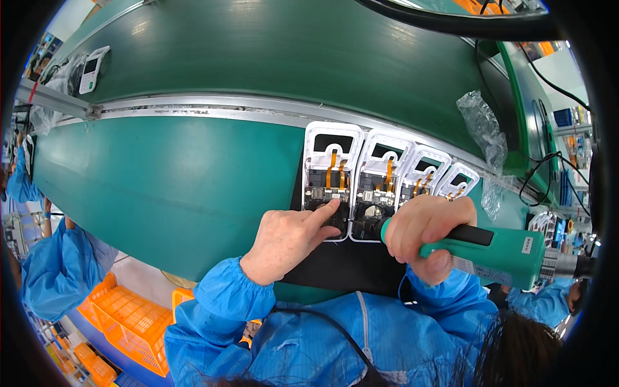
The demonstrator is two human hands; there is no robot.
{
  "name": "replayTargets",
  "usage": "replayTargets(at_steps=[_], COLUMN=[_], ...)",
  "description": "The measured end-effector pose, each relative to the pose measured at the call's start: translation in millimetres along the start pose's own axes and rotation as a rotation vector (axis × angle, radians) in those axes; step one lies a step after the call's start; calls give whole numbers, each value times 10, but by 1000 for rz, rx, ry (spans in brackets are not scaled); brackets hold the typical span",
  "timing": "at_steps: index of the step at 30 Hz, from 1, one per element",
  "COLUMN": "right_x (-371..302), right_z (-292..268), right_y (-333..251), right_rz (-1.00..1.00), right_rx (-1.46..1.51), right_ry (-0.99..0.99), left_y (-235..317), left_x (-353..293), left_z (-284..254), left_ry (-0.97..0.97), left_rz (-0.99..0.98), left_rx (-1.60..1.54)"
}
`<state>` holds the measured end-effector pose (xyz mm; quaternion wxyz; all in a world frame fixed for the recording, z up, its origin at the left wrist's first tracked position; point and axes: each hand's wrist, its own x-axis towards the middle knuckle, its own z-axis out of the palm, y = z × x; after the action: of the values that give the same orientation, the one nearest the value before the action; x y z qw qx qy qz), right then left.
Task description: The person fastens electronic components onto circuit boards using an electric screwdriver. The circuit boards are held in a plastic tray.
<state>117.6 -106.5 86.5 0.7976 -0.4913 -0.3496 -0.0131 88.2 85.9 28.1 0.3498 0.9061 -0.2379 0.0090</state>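
My left hand point(291, 240) rests at the leftmost opened white device housing point(310, 138), index finger stretched onto its circuit board and thumb lower down by the black part. Nothing is held in it; the other fingers curl under. Wrapped round a green electric screwdriver point(506, 255), my right hand point(431, 235) keeps the tool nearly level, its tip end pointing left toward the first two housings. Exactly where the bit touches cannot be made out. A second housing point(389, 137), a third point(429, 155) and a fourth point(465, 171) stand alongside, showing orange ribbon cables point(389, 174).
The housings lie on a black mat point(342, 264) over the green bench point(167, 174). A metal rail point(206, 108) runs behind them, with crumpled clear plastic point(483, 129) at right. A small white device point(95, 69) sits far left. Orange crates point(132, 322) and another person's blue sleeve point(61, 267) are at lower left.
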Motion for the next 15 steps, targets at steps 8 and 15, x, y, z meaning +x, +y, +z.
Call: replayTargets(at_steps=[8, 15], right_x=[8, -29], right_z=[20, 22], right_y=[10, 92], right_rz=[22, 18], right_rx=[21, -2], right_ry=[-14, -9], left_y=[23, -33], left_x=[-7, -19], left_z=[10, 12], left_ry=[16, 4], left_rz=[-36, -8], left_rx=[-13, 6])
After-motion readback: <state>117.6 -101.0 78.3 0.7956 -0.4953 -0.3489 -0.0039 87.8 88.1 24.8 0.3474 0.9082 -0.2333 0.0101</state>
